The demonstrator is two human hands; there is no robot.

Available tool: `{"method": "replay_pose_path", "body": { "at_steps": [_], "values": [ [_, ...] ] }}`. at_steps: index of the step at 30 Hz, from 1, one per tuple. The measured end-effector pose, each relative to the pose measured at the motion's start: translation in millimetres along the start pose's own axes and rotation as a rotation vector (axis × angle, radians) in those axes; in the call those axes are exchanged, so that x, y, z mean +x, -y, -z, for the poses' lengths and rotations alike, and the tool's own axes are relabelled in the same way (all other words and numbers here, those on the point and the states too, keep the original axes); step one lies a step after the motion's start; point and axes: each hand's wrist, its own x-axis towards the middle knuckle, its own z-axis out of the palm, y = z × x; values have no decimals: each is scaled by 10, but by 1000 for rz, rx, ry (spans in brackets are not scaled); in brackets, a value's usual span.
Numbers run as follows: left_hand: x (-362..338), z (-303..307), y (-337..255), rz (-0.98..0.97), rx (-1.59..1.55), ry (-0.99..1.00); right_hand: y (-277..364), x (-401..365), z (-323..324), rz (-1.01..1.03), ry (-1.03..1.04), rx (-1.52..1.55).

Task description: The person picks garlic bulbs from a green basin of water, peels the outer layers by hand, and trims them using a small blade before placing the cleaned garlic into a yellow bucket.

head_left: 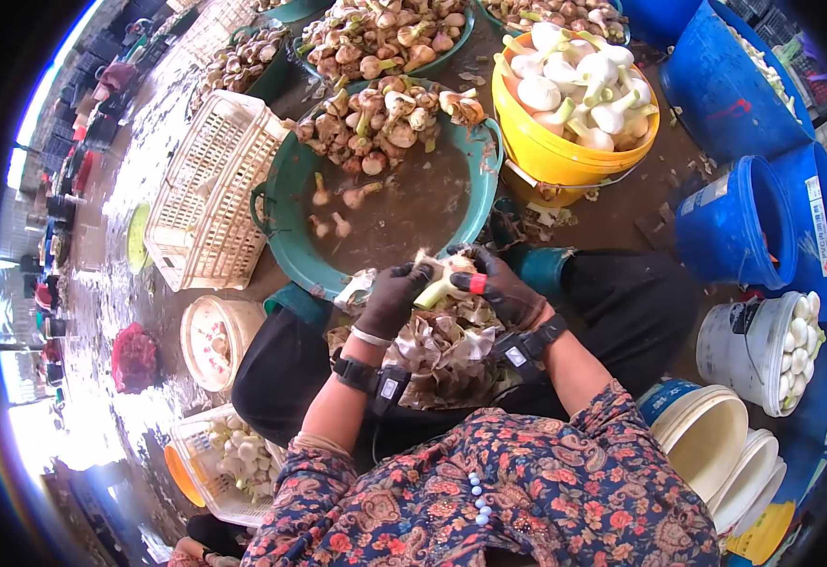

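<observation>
A garlic bulb (442, 283) with a pale green stem is held between my two hands, above the near rim of a green basin (286, 248). My left hand (392, 300), in a dark glove, pinches the bulb's left side. On its other side my right hand (503, 286) grips the bulb; it is gloved too, with red tape round one finger. Parts of the bulb are hidden behind the fingers. Loose garlic skins (446, 354) are heaped in my lap below. Unpeeled garlic bulbs (375, 118) fill the basin's far side, and a few lie nearer.
A yellow bucket (545, 156) of peeled white garlic stands at the upper right. White plastic crates (210, 189) are at the left, beside a white bucket (215, 340). Blue buckets (725, 222) and a white bucket of garlic (744, 350) line the right. Another person's hand shows at the bottom left.
</observation>
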Motion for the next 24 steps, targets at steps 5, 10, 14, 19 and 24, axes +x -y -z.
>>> {"method": "replay_pose_path", "body": {
  "at_steps": [5, 10, 14, 19, 24],
  "values": [
    [-196, 142, 4, -874, 1149, -110, 163, -78, -165, 462, -35, -447],
    [-215, 21, -167, -242, 285, -59, 11, -53, -287, 660, -302, -964],
    [-467, 72, -160, -298, 425, 18, -134, 162, -88, 136, -547, 181],
    [-812, 220, -72, -240, 1117, 414, -260, 217, 174, -115, -567, 397],
    [-794, 586, -132, 191, 1832, 496, -139, 139, 54, 102, -459, 361]
  ]
}}
